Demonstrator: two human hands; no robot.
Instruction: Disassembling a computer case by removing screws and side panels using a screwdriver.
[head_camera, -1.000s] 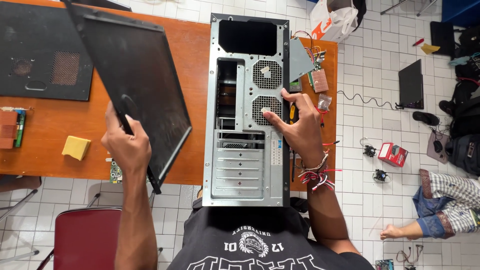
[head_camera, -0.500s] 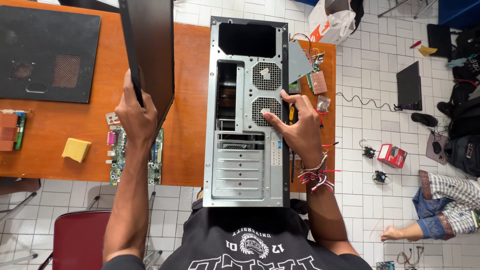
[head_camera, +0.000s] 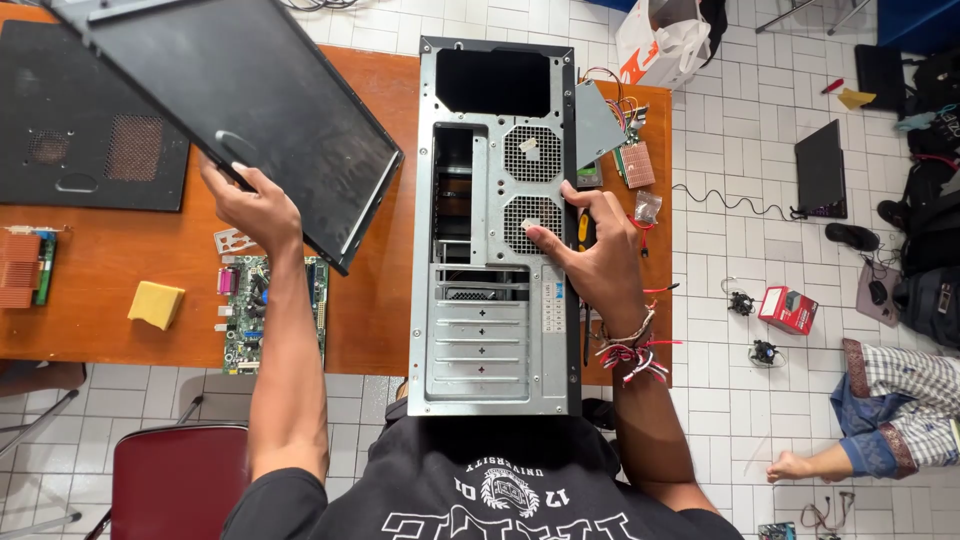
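Observation:
A grey metal computer case (head_camera: 495, 330) stands on the orange table (head_camera: 370, 300) with its rear panel and two fan grilles facing up at me. My right hand (head_camera: 592, 250) grips its right edge, thumb on the lower fan grille. Up in the air to the left of the case, my left hand (head_camera: 250, 205) holds a black side panel (head_camera: 240, 100) by its lower edge, tilted. A green motherboard (head_camera: 250, 310) lies on the table beneath that arm.
A second black panel (head_camera: 80, 130) lies at the table's far left, with an orange heatsink (head_camera: 20, 270) and a yellow sponge (head_camera: 155, 303). Small circuit boards (head_camera: 635, 165) sit right of the case. A red chair (head_camera: 180, 480) stands below. Another person's leg (head_camera: 880, 420) and a red box (head_camera: 787, 308) are on the floor.
My left hand turned the black side panel from edge-on beside the case to tilted flat and swung it out to the left. My right hand stayed on the case.

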